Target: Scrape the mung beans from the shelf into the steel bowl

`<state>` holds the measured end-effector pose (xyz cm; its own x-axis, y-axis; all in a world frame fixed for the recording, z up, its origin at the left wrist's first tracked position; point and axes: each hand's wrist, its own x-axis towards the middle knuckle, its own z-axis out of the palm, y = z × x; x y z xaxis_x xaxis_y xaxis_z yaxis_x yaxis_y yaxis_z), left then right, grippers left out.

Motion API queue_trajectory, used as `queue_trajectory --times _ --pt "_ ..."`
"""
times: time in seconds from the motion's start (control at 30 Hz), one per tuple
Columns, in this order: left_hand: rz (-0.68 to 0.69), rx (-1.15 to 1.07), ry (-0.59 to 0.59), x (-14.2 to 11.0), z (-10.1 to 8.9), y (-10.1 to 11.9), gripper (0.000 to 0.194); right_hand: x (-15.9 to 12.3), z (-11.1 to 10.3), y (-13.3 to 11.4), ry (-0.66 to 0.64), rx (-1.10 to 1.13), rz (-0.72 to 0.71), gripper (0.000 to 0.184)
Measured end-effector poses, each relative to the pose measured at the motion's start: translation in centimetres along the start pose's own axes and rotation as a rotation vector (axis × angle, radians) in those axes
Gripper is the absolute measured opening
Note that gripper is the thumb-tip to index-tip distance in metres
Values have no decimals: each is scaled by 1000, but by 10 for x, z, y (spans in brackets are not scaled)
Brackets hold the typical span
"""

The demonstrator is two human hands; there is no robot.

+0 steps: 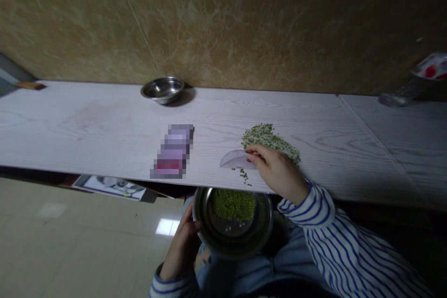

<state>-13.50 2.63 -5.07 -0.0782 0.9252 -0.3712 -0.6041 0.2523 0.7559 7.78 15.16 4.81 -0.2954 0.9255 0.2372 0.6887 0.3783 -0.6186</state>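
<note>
Between the thumb and fingers of my right hand (pixel 279 172) is a clear protractor (pixel 233 159), its curved edge turned away from me on the tabletop. Just beyond it spreads a pile of mixed green beans and white grains (pixel 265 136). A few loose green beans (pixel 244 175) lie between the protractor and the table's front edge. My left hand (pixel 186 230) grips the left rim of a metal bowl (pixel 206 237) held over my lap, below the table edge. Green beans (pixel 235 204) cover part of the bowl's bottom.
A smaller metal bowl (pixel 162 91) stands near the wall. A pixelated purple-pink rectangular thing (pixel 172 151) lies left of the protractor. A clear plastic bottle (pixel 401 95) is at the far right. Under the table at left, a printed box (pixel 111 186) shows.
</note>
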Motion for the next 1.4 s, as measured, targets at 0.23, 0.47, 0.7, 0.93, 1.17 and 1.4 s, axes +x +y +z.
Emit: queue_trajectory --times 0.23,0.47,0.7,0.93,1.17,1.4 --pt "-31 16 -17 2 -1 -5 53 -7 -7 4 -98 106 -68 18" --pt "-38 -4 -31 9 -3 -18 58 -17 -18 5 -192 165 -53 17" --pt "-87 5 -112 6 1 -32 62 -28 -16 15 71 110 98 20" --pt "-81 -38 -47 -13 22 -30 61 -43 -9 6 29 90 117 17" --pt "-141 -11 28 -30 25 -32 68 -57 -13 7 -19 230 76 16" --pt "-173 49 137 -41 25 -41 76 -72 -33 35 148 315 171 24"
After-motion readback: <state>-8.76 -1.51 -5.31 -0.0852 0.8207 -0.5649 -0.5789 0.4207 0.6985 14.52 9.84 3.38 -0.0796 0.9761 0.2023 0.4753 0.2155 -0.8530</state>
